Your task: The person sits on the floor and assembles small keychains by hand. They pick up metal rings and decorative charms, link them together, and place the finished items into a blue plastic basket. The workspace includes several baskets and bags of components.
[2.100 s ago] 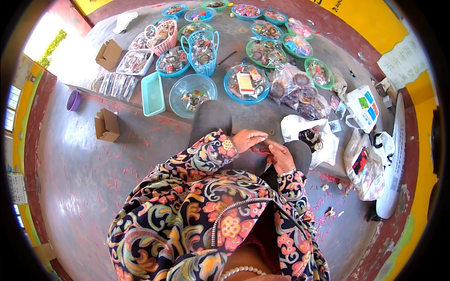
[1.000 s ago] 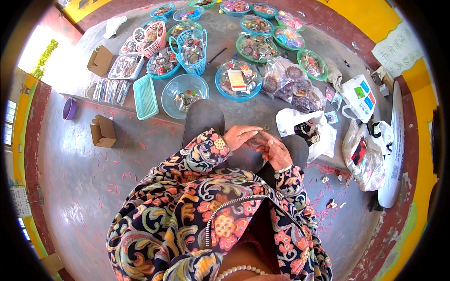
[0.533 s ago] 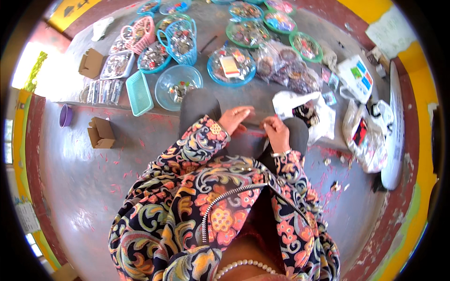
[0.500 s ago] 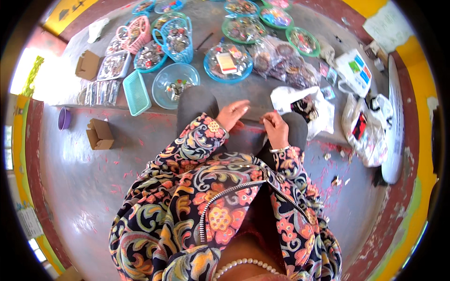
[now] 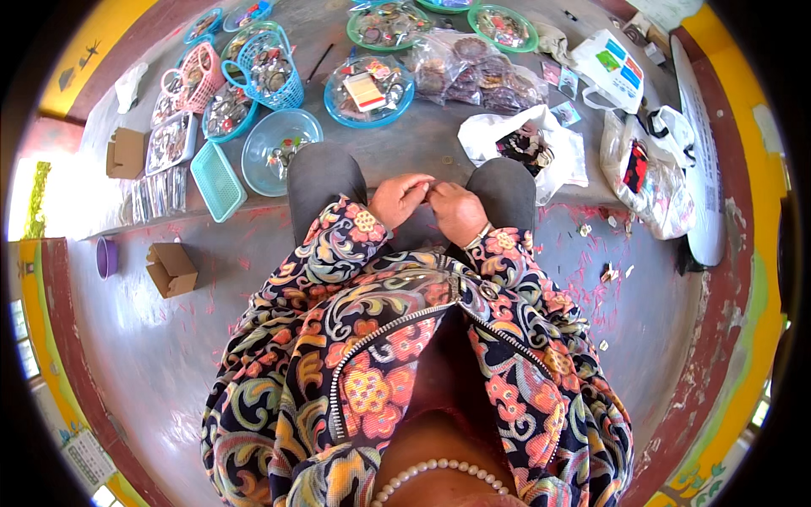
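Note:
My left hand and my right hand meet between my knees, in front of the raised platform's edge. Both have their fingers drawn in, with the fingertips pinched close together. A tiny reddish bit seems to show where they meet, too small to name. Nearest on the right is a white plastic bag with dark, multicoloured pieces inside. Beyond my left knee stands a clear blue bowl with a few small pieces in it.
On the platform are a blue basin with a card on top, clear bags of dark rings, a blue handled basket, a turquoise tray and a pink basket. A cardboard box and purple pot stand on the floor.
My hands were apart and have come together at the fingertips; the left hand's fingers have curled in. The view has shifted, so the platform's goods sit further left and higher.

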A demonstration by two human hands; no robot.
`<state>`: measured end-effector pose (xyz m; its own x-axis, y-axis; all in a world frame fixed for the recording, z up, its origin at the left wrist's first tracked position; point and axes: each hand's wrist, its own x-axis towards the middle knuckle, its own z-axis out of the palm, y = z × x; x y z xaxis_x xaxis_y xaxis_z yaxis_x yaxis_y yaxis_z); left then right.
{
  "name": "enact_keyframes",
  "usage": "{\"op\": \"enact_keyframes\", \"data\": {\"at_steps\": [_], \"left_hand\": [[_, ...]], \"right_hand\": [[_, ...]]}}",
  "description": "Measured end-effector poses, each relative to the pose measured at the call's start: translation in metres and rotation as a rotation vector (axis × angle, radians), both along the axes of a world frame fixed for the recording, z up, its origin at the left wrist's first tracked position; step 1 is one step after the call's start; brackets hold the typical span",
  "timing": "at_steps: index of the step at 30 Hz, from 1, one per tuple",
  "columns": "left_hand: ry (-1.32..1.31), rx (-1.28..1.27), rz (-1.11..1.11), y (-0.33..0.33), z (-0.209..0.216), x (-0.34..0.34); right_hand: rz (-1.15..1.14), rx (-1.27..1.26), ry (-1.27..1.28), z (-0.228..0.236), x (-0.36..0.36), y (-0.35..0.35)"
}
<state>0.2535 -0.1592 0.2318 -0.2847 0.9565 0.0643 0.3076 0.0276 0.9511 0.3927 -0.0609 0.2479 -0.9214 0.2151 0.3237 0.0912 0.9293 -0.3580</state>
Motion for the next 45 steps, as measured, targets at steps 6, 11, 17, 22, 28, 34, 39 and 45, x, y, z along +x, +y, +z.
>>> {"op": "enact_keyframes", "data": {"at_steps": [6, 11, 17, 22, 28, 34, 39, 45], "left_hand": [[0.039, -0.084, 0.046, 0.002, -0.003, -0.001], [0.115, -0.053, 0.058, 0.003, 0.0, 0.0], [-0.038, 0.004, 0.239, 0.002, -0.013, 0.001], [-0.028, 0.004, 0.288, 0.0, -0.014, -0.002], [0.084, -0.073, 0.216, -0.001, -0.019, -0.004], [0.18, -0.056, 0.189, 0.0, -0.017, -0.003], [0.09, -0.029, 0.218, -0.001, -0.022, 0.001], [0.091, -0.032, 0.204, -0.001, -0.02, 0.003]], "right_hand": [[0.094, 0.058, -0.086, 0.008, -0.001, -0.007], [0.094, 0.104, -0.054, 0.008, 0.0, -0.005], [0.012, 0.026, 0.212, 0.044, 0.0, -0.003], [-0.341, 0.005, 0.454, 0.061, 0.02, 0.05], [-0.895, -0.385, 0.245, -0.017, 0.078, 0.164], [-0.81, -0.281, -0.163, -0.085, 0.084, 0.203], [-0.869, -0.191, -0.413, -0.1, 0.053, 0.21], [-0.933, -0.09, -0.414, -0.118, 0.047, 0.22]]}}
